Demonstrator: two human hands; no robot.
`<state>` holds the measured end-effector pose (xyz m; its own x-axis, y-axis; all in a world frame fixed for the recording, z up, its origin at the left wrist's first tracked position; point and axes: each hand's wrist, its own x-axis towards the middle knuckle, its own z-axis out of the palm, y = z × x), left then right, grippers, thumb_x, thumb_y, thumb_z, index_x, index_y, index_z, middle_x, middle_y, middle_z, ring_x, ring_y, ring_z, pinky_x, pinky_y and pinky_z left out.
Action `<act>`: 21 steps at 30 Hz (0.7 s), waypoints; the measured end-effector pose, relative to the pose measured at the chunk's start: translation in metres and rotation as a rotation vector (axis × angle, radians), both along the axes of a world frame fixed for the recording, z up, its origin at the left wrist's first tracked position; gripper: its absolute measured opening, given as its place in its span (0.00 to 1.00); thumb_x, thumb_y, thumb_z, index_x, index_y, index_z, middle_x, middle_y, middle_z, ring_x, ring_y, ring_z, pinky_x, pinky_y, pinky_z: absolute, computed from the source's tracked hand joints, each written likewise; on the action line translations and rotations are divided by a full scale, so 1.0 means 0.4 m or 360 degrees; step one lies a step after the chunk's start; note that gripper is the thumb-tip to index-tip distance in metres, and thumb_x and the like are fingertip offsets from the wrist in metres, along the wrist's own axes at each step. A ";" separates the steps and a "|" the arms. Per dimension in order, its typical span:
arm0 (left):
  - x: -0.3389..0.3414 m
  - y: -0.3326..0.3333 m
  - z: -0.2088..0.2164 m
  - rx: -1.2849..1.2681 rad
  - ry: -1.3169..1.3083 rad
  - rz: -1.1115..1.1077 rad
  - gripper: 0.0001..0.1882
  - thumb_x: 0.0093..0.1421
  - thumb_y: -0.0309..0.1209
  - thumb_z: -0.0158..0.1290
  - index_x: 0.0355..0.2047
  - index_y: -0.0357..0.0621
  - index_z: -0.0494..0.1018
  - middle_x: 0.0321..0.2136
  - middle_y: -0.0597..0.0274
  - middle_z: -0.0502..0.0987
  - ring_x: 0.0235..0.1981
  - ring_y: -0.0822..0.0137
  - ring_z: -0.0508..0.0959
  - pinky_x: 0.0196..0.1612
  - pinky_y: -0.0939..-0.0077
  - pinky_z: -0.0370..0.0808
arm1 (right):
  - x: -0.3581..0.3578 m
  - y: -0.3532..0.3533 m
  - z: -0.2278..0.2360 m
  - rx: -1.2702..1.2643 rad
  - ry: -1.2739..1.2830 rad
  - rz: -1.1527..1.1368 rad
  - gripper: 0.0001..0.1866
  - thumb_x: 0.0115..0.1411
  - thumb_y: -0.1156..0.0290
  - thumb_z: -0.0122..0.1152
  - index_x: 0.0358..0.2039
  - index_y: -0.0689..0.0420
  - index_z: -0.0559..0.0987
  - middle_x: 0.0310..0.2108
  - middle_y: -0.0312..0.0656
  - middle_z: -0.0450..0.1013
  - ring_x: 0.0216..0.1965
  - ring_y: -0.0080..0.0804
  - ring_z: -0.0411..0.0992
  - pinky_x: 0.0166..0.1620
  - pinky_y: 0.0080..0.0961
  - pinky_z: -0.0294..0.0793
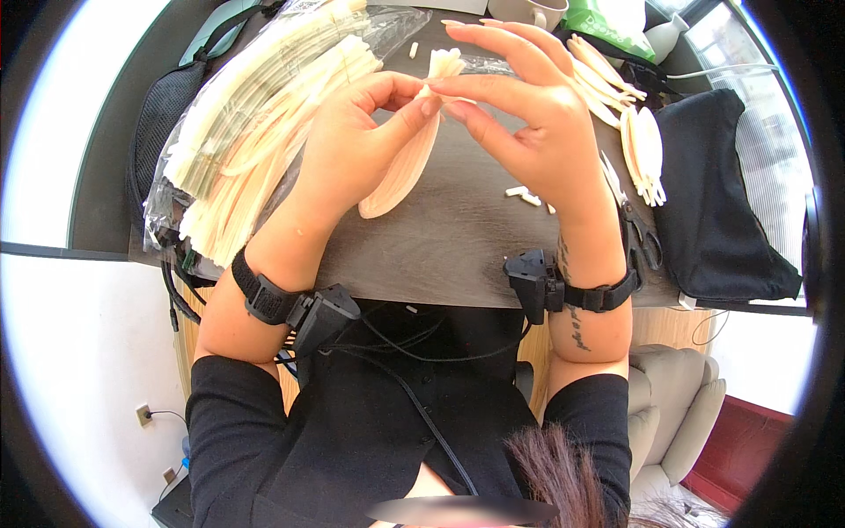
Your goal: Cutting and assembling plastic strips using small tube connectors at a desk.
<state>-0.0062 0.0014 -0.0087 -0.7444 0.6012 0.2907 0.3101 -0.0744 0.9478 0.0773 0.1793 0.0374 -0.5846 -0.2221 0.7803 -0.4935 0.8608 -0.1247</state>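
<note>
My left hand (356, 132) is closed in a pinch, thumb and forefinger on the narrow neck of a cream strip loop (407, 172). The loop is flat and petal-shaped, made of fine ridged strands, and hangs toward me below the fingers. Beyond the pinch its short ends (446, 62) fan out. From the other side my right hand (537, 110) brings thumb and forefinger to the same neck, its other fingers raised and spread. A small pale bit shows between the fingertips; exactly what it is I cannot tell.
Long cream strips (255, 114) lie in a clear plastic bag at the left. Petal-shaped loops (642, 150) lie at the right, beside black-handled scissors (647, 242) and a black cloth pouch (722, 194). Small white pieces (525, 196) dot the dark table (422, 264). A cup (532, 11) stands behind.
</note>
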 end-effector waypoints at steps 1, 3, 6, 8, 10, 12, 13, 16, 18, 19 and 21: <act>-0.001 0.001 -0.001 -0.0001 0.0063 0.0004 0.13 0.60 0.38 0.58 0.37 0.40 0.79 0.29 0.68 0.79 0.32 0.79 0.75 0.38 0.83 0.71 | 0.001 0.002 0.001 -0.0008 -0.0020 0.0000 0.09 0.47 0.70 0.68 0.32 0.49 0.85 0.48 0.37 0.75 0.51 0.43 0.68 0.55 0.36 0.66; -0.001 0.002 -0.002 -0.0002 0.0126 0.0007 0.14 0.60 0.38 0.58 0.37 0.39 0.79 0.29 0.68 0.79 0.32 0.79 0.75 0.38 0.83 0.71 | 0.002 0.004 0.003 -0.0017 -0.0041 -0.0001 0.09 0.48 0.70 0.67 0.32 0.49 0.85 0.48 0.37 0.75 0.51 0.43 0.68 0.55 0.36 0.66; 0.000 0.002 -0.001 0.0022 0.0088 0.0016 0.14 0.60 0.38 0.58 0.36 0.39 0.79 0.28 0.67 0.79 0.32 0.78 0.75 0.38 0.82 0.71 | 0.001 0.003 0.002 0.0003 -0.0022 0.0013 0.09 0.49 0.69 0.67 0.33 0.49 0.84 0.48 0.37 0.75 0.51 0.43 0.68 0.55 0.37 0.66; 0.001 0.000 0.003 -0.0030 0.0054 0.0039 0.13 0.60 0.38 0.58 0.36 0.39 0.79 0.28 0.67 0.79 0.32 0.78 0.75 0.37 0.82 0.71 | -0.002 -0.003 -0.002 0.0102 0.0080 -0.0078 0.09 0.49 0.68 0.66 0.34 0.48 0.84 0.48 0.37 0.75 0.52 0.43 0.68 0.54 0.38 0.66; 0.005 -0.001 0.010 -0.0046 0.0061 0.0049 0.13 0.60 0.38 0.58 0.36 0.39 0.79 0.28 0.67 0.79 0.32 0.78 0.76 0.37 0.82 0.71 | 0.000 -0.001 -0.002 0.0124 0.0079 -0.0077 0.09 0.49 0.68 0.65 0.34 0.47 0.84 0.48 0.37 0.74 0.52 0.43 0.68 0.54 0.38 0.66; 0.006 -0.001 0.010 -0.0063 0.0069 0.0063 0.13 0.60 0.38 0.58 0.36 0.39 0.79 0.28 0.67 0.79 0.32 0.78 0.76 0.37 0.82 0.71 | 0.002 -0.001 -0.003 0.0144 0.0080 -0.0073 0.09 0.49 0.68 0.65 0.34 0.47 0.83 0.49 0.37 0.74 0.52 0.42 0.68 0.54 0.39 0.67; 0.005 0.000 0.007 -0.0056 0.0060 0.0070 0.13 0.60 0.38 0.58 0.36 0.39 0.79 0.28 0.67 0.79 0.32 0.78 0.76 0.37 0.82 0.72 | 0.002 -0.001 -0.004 0.0147 0.0074 -0.0076 0.09 0.49 0.68 0.65 0.34 0.47 0.83 0.49 0.37 0.74 0.52 0.42 0.69 0.54 0.39 0.67; 0.004 -0.001 0.005 -0.0058 0.0058 0.0081 0.13 0.59 0.37 0.58 0.36 0.39 0.79 0.28 0.67 0.80 0.32 0.78 0.76 0.37 0.82 0.72 | 0.001 -0.003 -0.003 0.0149 0.0043 -0.0067 0.09 0.49 0.69 0.65 0.33 0.47 0.83 0.49 0.37 0.74 0.51 0.43 0.69 0.53 0.39 0.67; 0.004 -0.001 0.005 -0.0064 0.0065 0.0082 0.13 0.59 0.37 0.58 0.36 0.39 0.79 0.28 0.67 0.79 0.32 0.78 0.76 0.37 0.82 0.72 | 0.001 -0.002 -0.001 0.0150 0.0019 -0.0057 0.09 0.49 0.69 0.65 0.33 0.48 0.84 0.49 0.37 0.74 0.51 0.43 0.69 0.53 0.39 0.67; 0.003 0.000 0.004 -0.0070 0.0091 0.0072 0.13 0.59 0.37 0.58 0.36 0.39 0.79 0.28 0.66 0.80 0.31 0.78 0.76 0.37 0.81 0.72 | 0.001 0.000 0.000 0.0144 0.0004 -0.0037 0.09 0.48 0.69 0.65 0.33 0.48 0.84 0.48 0.38 0.75 0.51 0.43 0.69 0.53 0.39 0.67; 0.000 0.000 0.002 -0.0078 0.0117 0.0064 0.13 0.59 0.37 0.58 0.36 0.39 0.79 0.28 0.66 0.80 0.31 0.78 0.76 0.37 0.81 0.72 | 0.002 0.000 0.003 0.0137 -0.0012 -0.0016 0.09 0.48 0.70 0.65 0.33 0.49 0.84 0.48 0.38 0.75 0.51 0.43 0.69 0.53 0.39 0.67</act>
<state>-0.0061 0.0016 -0.0080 -0.7458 0.5862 0.3164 0.3805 -0.0149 0.9246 0.0779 0.1792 0.0385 -0.5931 -0.2821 0.7541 -0.4841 0.8734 -0.0540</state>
